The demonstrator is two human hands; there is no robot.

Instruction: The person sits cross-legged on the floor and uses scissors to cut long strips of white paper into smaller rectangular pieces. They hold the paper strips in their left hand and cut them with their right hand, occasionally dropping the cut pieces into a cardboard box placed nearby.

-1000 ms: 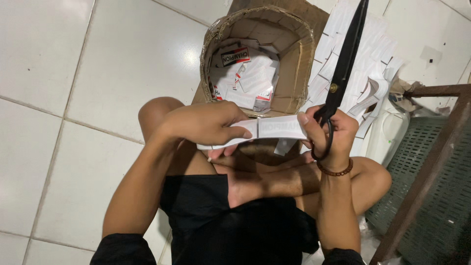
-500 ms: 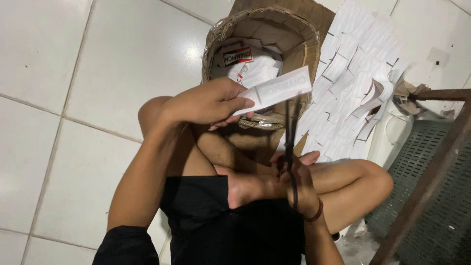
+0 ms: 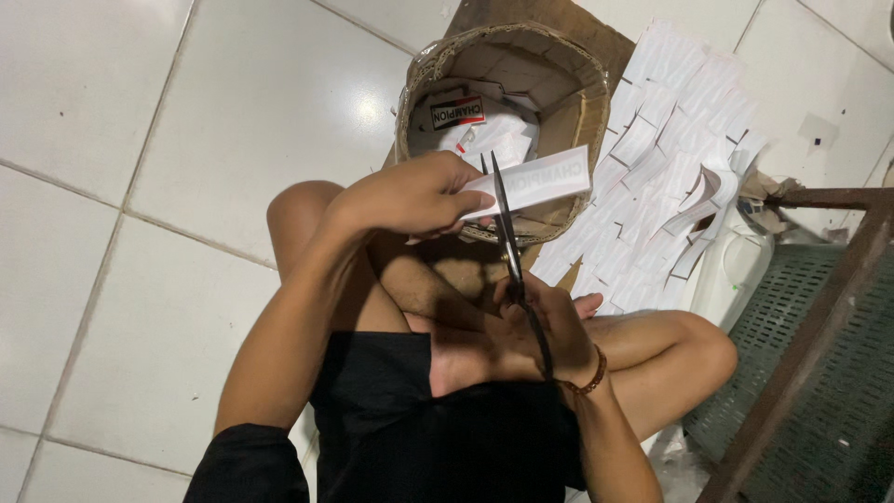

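Head view. The left hand grips a white paper strip between thumb and fingers, closed on its left end. The strip is rectangular, carries faint grey print, and juts to the right, tilted slightly upward, above the near rim of a cardboard bin. The right hand is closed around the handles of black scissors, with the fingers through the loops. The blades point up and away from the body; they stand slightly apart at the tips and cross the strip just beside the left fingertips.

The bin is round, brown and open-topped, and sits on the floor beyond the knees. Inside it lie white paper pieces and one rectangular label with a red and black band, resting against the far left wall. To the right of the bin, a white sheet of rectangular labels, partly cut into rows, lies spread on the tile floor; its right edge curls over a white plastic object. A dark green mesh seat with a brown frame bar fills the lower right corner. The person sits cross-legged in black shorts, with a beaded bracelet on the right wrist.
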